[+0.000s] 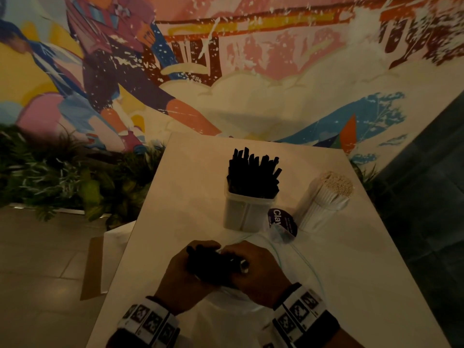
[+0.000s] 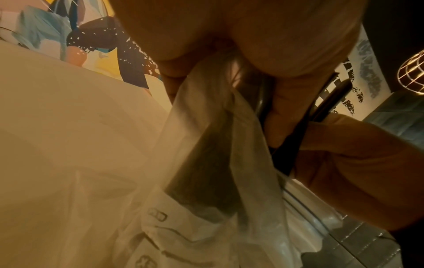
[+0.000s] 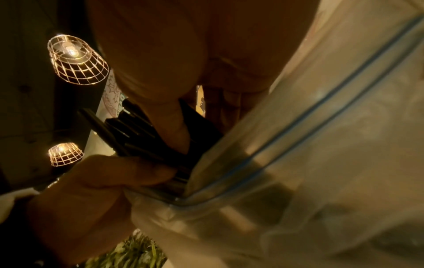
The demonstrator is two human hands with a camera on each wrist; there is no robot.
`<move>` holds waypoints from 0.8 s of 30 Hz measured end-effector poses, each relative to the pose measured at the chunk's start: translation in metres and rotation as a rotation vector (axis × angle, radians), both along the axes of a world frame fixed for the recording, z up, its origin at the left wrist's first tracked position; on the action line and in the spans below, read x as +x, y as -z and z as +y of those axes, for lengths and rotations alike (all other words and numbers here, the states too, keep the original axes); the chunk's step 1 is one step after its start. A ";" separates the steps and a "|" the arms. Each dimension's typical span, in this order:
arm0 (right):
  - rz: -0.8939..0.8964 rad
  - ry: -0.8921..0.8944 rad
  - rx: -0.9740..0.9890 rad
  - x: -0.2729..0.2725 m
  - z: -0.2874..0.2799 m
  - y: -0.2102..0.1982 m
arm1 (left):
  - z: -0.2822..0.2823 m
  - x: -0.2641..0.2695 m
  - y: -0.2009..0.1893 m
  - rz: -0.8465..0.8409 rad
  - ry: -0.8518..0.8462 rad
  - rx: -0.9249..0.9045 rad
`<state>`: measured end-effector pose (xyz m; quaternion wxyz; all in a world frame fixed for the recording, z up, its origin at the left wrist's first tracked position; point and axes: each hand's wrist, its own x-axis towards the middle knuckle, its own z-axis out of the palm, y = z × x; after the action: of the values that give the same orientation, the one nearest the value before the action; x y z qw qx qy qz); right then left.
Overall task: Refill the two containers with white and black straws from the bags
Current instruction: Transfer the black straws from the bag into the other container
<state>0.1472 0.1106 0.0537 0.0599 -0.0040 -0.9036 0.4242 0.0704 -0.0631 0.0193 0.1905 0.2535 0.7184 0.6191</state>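
Note:
Near the table's front edge both hands close round a bundle of black straws [image 1: 213, 266] at the mouth of a clear zip bag [image 1: 233, 312]. My left hand [image 1: 198, 257] grips the bundle from the left, with bag plastic [image 2: 206, 145] bunched under its palm. From the right, my right hand [image 1: 234, 259] holds the same black straws [image 3: 137, 136], its thumb [image 3: 174, 127] pressing on them. Further back stands a clear container [image 1: 247, 212] packed with upright black straws [image 1: 253, 174]. To its right a dense bundle of white straws [image 1: 329, 194] stands upright.
A purple round label [image 1: 282, 221] lies between the container and the white straws. The white table [image 1: 180, 197] is narrow, with a painted wall behind, green plants [image 1: 62, 172] and tiled floor to the left, and a dark wall to the right.

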 end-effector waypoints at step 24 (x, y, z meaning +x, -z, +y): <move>0.058 0.341 -0.071 -0.003 0.024 -0.005 | -0.003 -0.003 0.003 0.059 -0.053 -0.034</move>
<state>0.1442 0.1350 0.0583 0.1569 -0.1468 -0.8721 0.4396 0.0673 -0.0662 0.0159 0.1571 0.2492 0.7406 0.6040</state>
